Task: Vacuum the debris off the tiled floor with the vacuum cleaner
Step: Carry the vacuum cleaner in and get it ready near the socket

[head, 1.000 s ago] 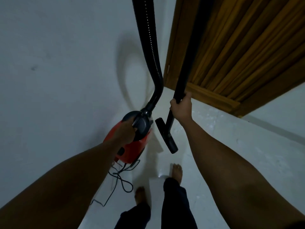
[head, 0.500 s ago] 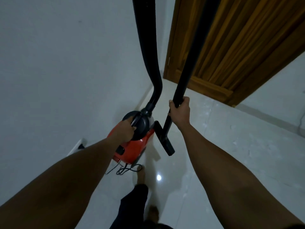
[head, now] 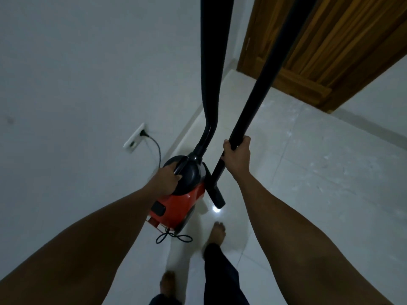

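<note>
left hand grips the handle of the red vacuum; right hand is curled tight round the black wand above the tiled floor.

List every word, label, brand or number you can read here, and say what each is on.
No text can be read in this view.
On the vacuum, a dark panel and a pale patch at its rear may bear marks, but they are too blurred to read.
No writing shows on the socket, hose, wand or door.
</note>
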{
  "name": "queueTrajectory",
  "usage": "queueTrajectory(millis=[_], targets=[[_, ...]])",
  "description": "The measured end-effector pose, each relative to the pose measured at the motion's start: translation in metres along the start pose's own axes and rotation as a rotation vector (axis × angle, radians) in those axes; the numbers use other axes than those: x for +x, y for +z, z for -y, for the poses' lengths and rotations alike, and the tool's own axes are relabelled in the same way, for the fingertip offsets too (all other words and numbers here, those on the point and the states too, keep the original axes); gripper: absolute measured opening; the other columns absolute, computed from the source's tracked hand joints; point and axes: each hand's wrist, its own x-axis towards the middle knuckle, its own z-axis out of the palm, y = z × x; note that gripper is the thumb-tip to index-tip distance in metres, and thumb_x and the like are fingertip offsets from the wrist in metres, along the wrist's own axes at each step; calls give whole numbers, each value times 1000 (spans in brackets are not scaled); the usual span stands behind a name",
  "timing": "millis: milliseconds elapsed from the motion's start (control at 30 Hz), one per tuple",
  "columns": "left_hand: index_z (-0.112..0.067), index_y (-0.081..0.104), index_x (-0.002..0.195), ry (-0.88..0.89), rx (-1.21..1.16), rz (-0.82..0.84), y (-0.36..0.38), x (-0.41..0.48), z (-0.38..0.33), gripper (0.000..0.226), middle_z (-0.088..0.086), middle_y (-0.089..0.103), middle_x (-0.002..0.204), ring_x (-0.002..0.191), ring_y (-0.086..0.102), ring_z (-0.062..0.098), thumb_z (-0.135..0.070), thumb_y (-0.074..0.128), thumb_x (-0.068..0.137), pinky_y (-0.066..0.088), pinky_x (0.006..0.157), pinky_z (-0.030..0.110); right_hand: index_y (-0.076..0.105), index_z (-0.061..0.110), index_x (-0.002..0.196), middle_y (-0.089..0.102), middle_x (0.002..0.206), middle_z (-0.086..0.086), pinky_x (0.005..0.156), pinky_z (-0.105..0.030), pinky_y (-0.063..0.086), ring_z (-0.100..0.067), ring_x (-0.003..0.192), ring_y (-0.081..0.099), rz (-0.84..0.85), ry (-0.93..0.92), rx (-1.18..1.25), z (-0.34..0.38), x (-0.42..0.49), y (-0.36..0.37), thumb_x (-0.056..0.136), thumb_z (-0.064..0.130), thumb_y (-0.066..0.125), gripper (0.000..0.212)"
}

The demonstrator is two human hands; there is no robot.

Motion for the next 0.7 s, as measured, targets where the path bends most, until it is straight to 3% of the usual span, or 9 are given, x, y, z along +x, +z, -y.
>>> queueTrajectory(millis=[233,367,533,700], targets=[[-21,42,145,-52,0,0,9,-105,132,49,15,65,121,104,63,33,-21,54,98,51,95,44,41,14,116,63,93,-6,70,-54,62,-30,77,69,69,2,-23,-39,-137,87,101,24,61,27],[-18,45,144,-123,-24,-7,16,-155,192,46,16,66,120,106,63,33,-19,54,98,50,97,44,41,17,114,62,89,-5,67,-50,63,-25,71,66,135,13,-10,-56,-198,128,101,23,62,25],[-14,40,147,-195,20,21,19,-199,246,51,20,63,124,111,61,38,-19,54,99,47,95,42,41,15,114,63,90,-6,64,-45,63,-23,67,64,184,60,31,-77,-252,167,102,21,62,25],[-11,42,145,-209,86,46,22,-225,275,48,17,63,125,107,62,35,-17,55,99,48,90,38,42,14,117,64,91,-9,66,-50,63,-24,69,65,234,107,48,-95,-287,191,102,22,61,26]])
